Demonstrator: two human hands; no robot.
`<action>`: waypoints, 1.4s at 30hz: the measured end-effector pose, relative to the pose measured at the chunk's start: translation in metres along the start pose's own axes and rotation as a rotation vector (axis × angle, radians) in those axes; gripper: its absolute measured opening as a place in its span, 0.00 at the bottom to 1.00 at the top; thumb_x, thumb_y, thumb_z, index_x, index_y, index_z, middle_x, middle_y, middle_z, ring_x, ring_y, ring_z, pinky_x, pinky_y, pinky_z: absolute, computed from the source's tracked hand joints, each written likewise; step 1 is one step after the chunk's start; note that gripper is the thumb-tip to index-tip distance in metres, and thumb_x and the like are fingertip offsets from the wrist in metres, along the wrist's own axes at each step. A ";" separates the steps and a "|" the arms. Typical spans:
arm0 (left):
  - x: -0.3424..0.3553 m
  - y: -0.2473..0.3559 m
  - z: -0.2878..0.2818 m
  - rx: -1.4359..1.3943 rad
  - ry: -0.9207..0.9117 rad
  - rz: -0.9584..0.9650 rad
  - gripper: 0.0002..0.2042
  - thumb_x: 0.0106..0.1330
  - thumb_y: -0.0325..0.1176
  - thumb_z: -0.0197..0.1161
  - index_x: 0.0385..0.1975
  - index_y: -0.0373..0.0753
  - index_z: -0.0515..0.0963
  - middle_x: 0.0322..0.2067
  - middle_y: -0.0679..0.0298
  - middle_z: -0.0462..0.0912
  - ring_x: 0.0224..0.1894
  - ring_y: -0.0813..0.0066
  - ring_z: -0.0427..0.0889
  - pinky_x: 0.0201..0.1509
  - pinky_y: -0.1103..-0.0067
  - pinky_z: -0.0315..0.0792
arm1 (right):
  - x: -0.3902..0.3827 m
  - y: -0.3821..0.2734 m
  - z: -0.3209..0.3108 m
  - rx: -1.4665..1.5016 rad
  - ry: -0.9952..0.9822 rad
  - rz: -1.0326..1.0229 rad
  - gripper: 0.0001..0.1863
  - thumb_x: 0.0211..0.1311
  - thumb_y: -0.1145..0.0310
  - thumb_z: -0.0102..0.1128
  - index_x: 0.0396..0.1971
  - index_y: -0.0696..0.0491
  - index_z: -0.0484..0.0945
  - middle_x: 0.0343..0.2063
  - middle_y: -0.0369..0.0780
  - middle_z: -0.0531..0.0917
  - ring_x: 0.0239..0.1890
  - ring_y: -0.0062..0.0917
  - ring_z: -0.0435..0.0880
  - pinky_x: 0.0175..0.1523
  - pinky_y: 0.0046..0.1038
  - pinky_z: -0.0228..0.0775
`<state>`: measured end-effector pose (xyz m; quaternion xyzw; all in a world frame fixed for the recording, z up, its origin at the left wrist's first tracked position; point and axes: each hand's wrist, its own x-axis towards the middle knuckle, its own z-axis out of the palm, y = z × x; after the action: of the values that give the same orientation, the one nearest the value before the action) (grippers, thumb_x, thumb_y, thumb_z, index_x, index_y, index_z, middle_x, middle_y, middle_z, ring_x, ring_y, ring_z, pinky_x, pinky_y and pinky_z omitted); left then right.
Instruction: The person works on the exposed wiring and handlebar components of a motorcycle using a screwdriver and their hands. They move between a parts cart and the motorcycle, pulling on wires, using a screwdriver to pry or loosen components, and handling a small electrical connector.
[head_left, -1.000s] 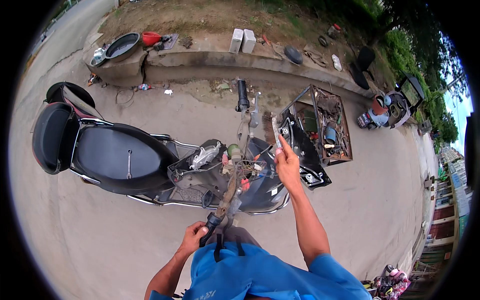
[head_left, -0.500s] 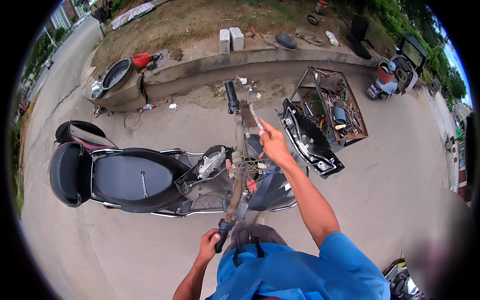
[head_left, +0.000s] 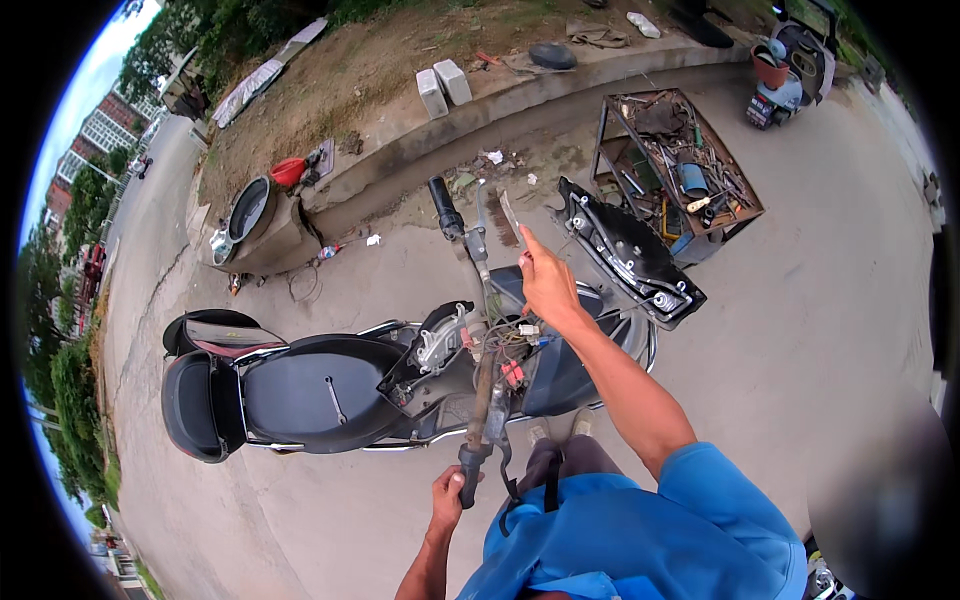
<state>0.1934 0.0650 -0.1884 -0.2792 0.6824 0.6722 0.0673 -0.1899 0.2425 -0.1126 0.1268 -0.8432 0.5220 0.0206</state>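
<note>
The handlebar of a dark electric scooter, stripped of its covers, crosses in front of me. My left hand is wrapped round its near rubber grip. My right hand is closed on a slim metal tool whose kind I cannot make out; it points away, beside the far brake lever. Below that hand, loose wires and connectors spill from the bar's middle. A wrench lies on the black seat. Beyond the right hand rests a detached black front panel with lamp parts.
A rusty tool cart loaded with hand tools stands at the far right. Along the back runs a concrete kerb bearing two white blocks, a red bowl and a dark basin. Another scooter is parked farther off.
The whole view has shifted and tilted, so the scooter appears farther right. My left hand still holds the grip, and my right hand still holds the tool, now tilted a little differently.
</note>
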 end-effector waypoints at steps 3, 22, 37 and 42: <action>-0.002 0.005 0.000 0.131 0.008 0.022 0.35 0.71 0.64 0.47 0.44 0.30 0.79 0.37 0.56 0.87 0.40 0.68 0.84 0.46 0.71 0.77 | -0.002 -0.013 0.032 -0.307 -0.063 -0.117 0.34 0.60 0.78 0.52 0.70 0.53 0.62 0.40 0.50 0.80 0.36 0.46 0.85 0.41 0.48 0.77; -0.006 0.008 -0.001 0.159 0.009 0.005 0.37 0.69 0.67 0.45 0.44 0.31 0.80 0.37 0.57 0.86 0.39 0.70 0.83 0.45 0.72 0.76 | -0.069 0.009 -0.013 -0.281 -0.062 -0.110 0.33 0.58 0.78 0.54 0.67 0.50 0.67 0.34 0.44 0.79 0.27 0.43 0.84 0.29 0.47 0.73; -0.006 0.005 -0.001 0.238 0.049 0.014 0.41 0.67 0.71 0.43 0.47 0.30 0.78 0.37 0.53 0.86 0.40 0.66 0.84 0.44 0.71 0.78 | -0.059 -0.030 -0.008 0.109 0.015 -0.165 0.28 0.66 0.71 0.54 0.66 0.53 0.68 0.32 0.49 0.81 0.31 0.47 0.84 0.36 0.46 0.74; -0.009 0.017 0.013 0.134 0.047 -0.015 0.40 0.68 0.70 0.44 0.47 0.30 0.78 0.38 0.54 0.86 0.41 0.67 0.84 0.45 0.71 0.77 | 0.022 -0.041 0.034 0.058 -0.120 -0.002 0.26 0.69 0.70 0.50 0.67 0.55 0.66 0.32 0.56 0.84 0.35 0.54 0.83 0.43 0.51 0.73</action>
<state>0.1892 0.0790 -0.1702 -0.2952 0.7249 0.6178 0.0748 -0.1986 0.1904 -0.0888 0.1593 -0.8272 0.5378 -0.0331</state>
